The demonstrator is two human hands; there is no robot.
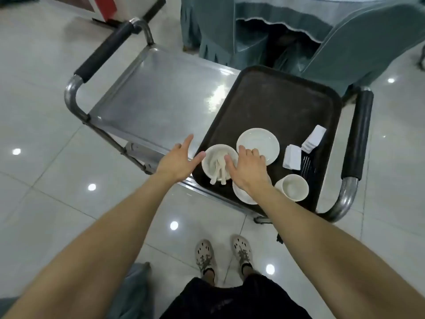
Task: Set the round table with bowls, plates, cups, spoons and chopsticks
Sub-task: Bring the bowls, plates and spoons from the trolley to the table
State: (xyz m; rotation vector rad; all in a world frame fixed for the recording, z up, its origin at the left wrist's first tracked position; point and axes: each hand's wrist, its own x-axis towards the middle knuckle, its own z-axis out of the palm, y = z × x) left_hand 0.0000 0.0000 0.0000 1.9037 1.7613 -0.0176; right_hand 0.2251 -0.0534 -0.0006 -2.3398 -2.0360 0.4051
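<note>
A person stands in front of a metal cart point(161, 95) with black padded handles at both ends. A dark tray point(276, 104) lies on the right part of the cart, and the dishes are on the near part of this tray. A white bowl point(210, 162) stands at the near left corner of the tray, and several white spoons point(218, 171) lie inside it, with their handles over the near rim. Just beside the bowl, on its far right, is a white plate point(257, 140). A second plate point(243, 195) lies at the near edge of the tray, partly hidden under the right wrist. A white cup point(292, 187) stands upright to the right of it. Behind the cup there are two stacks of white packs point(292, 156), and thin dark sticks point(307, 166) lie between them; I cannot tell if these are chopsticks. The left hand point(177, 162) is wide, with the fingers spread, and it hovers just left of the bowl, holding nothing. The right hand point(248, 168) is palm down over the bowl and the plate. Its fingers are loosely bent on the near rim of the plate, its thumb reaches over the bowl, and I see nothing held in it. Beyond the cart stands the table point(276, 12) with a grey-green cloth, and a covered chair point(368, 49) is beside it.
</note>
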